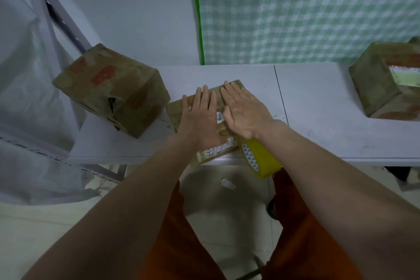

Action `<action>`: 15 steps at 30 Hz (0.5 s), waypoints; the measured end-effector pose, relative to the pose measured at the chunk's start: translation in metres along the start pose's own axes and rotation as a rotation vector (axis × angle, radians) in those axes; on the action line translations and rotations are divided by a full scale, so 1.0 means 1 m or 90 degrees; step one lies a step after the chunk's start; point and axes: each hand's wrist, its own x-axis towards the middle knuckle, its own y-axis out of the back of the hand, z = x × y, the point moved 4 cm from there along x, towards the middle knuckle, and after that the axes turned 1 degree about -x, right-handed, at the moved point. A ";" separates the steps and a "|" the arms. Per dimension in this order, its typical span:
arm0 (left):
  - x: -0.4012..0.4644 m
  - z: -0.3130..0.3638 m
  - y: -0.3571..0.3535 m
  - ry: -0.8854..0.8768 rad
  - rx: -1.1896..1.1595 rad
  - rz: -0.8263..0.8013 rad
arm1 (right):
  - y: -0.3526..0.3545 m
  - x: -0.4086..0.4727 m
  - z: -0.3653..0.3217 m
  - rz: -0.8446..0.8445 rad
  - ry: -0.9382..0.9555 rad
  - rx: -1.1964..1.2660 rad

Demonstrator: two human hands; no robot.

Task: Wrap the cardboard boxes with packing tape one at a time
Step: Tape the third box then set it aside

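Near the centre of the frame, a flat cardboard box (213,120) lay on the white table (318,120), its near end reaching the table's front edge. Both hands lay on its top side by side, palms down. The left hand (200,118) had its fingers straight and spread, pressing flat; the right hand (244,112) was likewise flat with straight fingers, gripping nothing. A roll of yellow packing tape (259,158) hung around the right wrist, dangling past the table edge just below the box's near right corner.

A larger box (113,88), patched with tape, sat tilted at the left of the frame, just beside the flat one. Another box (384,82) stood at the far right, well apart.

The hands appeared to be smoothing tape down, though the strip itself could not be made out. The risks looked modest: the swinging roll could knock the overhanging corner and shift the box, or uneven pressure could leave creases or bubbles. The box's position at the edge also meant a firm push toward the person could slide it off.
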 end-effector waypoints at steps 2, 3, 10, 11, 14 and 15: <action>0.000 0.001 -0.001 -0.003 -0.001 0.000 | 0.002 0.015 0.005 -0.018 -0.001 -0.005; 0.000 0.001 -0.001 -0.003 -0.004 0.002 | 0.003 0.020 0.006 -0.022 -0.004 -0.006; -0.001 0.000 -0.002 0.006 0.000 0.016 | -0.005 -0.009 0.003 0.067 -0.009 -0.017; -0.002 0.001 -0.001 0.009 -0.013 0.027 | -0.006 -0.017 0.003 0.074 -0.007 -0.024; -0.015 0.002 0.007 0.067 -0.081 0.095 | -0.004 -0.031 0.012 0.074 -0.033 0.115; -0.021 0.003 0.010 0.098 -0.083 0.115 | -0.002 -0.035 0.016 0.056 -0.060 0.226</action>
